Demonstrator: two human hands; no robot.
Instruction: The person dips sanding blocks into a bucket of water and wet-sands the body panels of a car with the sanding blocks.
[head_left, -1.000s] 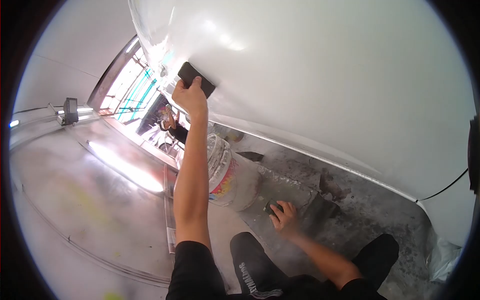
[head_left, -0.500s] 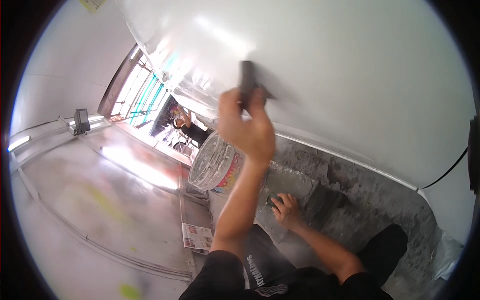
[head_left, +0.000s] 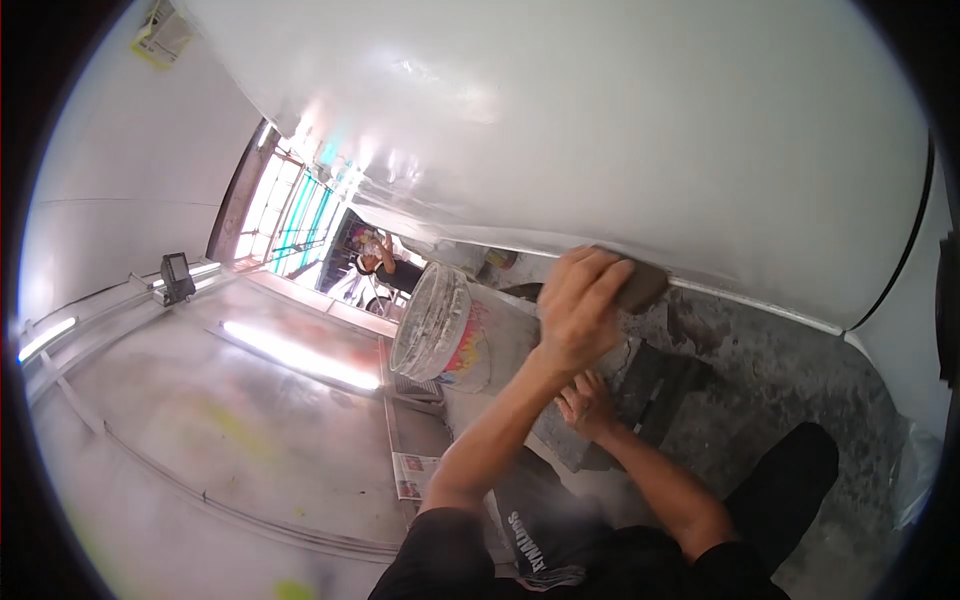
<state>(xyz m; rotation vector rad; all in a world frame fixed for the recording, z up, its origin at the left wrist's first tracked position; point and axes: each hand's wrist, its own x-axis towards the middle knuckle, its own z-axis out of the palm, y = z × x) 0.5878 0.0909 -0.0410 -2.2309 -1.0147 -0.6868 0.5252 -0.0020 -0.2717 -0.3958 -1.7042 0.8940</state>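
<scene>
My left hand is closed around a dark grey-brown sanding block. It holds the block against the lower edge of a large pale, glossy vehicle panel. Below and partly behind my left wrist, my right hand is low down by a wet grey slab, its fingers curled. What those fingers hold, if anything, is hidden now. A white bucket with a coloured label and a smeared rim stands left of my left hand.
A dark step-like block lies on the wet grey floor. Clear plastic hangs at the lower right. Newspaper is by the paint-stained wall. Farther back, another person is near a barred opening.
My left hand has moved down and right with the sanding block, from the panel's face to its lower edge. The dark green thing at my right hand's fingers no longer shows. The view has shifted slightly.
</scene>
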